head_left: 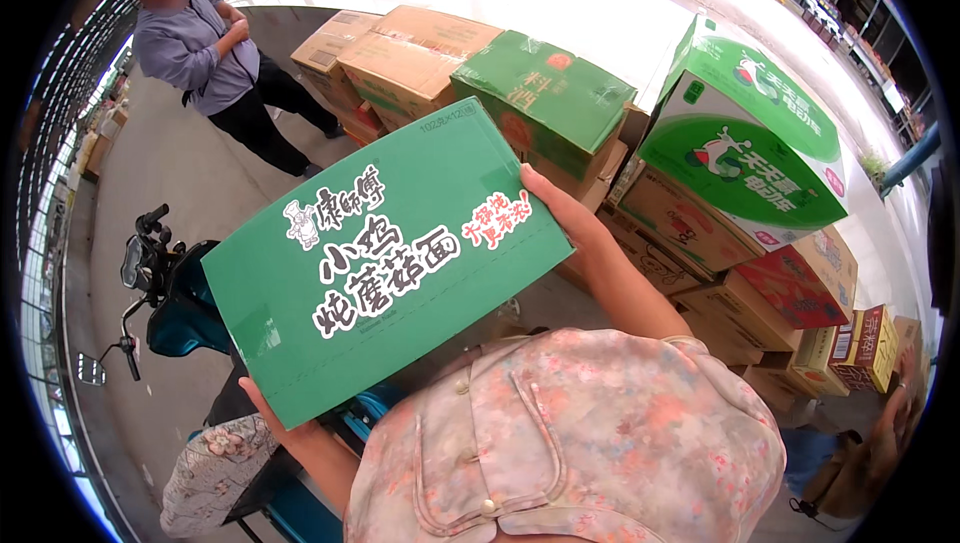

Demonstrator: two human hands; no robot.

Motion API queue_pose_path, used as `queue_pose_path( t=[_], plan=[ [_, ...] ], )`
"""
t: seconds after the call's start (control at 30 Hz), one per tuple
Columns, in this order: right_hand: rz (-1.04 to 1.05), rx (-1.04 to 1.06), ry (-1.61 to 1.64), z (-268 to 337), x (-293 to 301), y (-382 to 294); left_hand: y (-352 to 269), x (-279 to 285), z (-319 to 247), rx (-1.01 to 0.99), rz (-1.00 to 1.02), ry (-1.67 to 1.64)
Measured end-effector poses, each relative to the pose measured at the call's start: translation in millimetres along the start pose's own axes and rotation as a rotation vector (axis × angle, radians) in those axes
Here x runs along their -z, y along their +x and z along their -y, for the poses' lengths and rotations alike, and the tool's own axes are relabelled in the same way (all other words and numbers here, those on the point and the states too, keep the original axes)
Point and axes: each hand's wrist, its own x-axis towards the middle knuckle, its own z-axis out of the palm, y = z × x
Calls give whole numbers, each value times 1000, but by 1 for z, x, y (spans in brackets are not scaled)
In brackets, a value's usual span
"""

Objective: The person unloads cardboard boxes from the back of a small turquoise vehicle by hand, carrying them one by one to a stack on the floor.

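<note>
A green cardboard box of instant noodles [375,258], printed with black and red lettering and a cartoon chef, is held up in front of my chest between both hands. My left hand [266,404] grips its lower left end, mostly hidden by the box. My right hand [555,205] is on its right end, fingers partly behind the edge. The box is tilted, its right end higher in view. Just beyond it stands a green carton [544,85] on the stacked boxes, beside a brown taped carton [420,48].
A green and white carton [750,123] tops stacked boxes at right. An electric scooter [180,303] with a floral-covered seat is at left. A person [202,48] stands at upper left with hands together. Another person's arm [889,430] shows at lower right.
</note>
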Motion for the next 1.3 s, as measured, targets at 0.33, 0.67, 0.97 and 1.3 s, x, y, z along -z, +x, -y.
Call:
queue_pose_path(
  t=[0.33, 0.67, 0.97, 1.3],
  plan=[
    [83, 203, -112, 79, -16, 92, 160, -17, -11, -95, -103, 96],
    [101, 912, -532, 170, 17, 86, 325, -60, 18, 23, 382, -33],
    [-341, 1066, -208, 176, 19, 55, 438, -111, 81, 338, 599, -273],
    [-648, 1117, -368, 181, 6, 40, 569, -143, 179, 516, 701, -278]
  ],
)
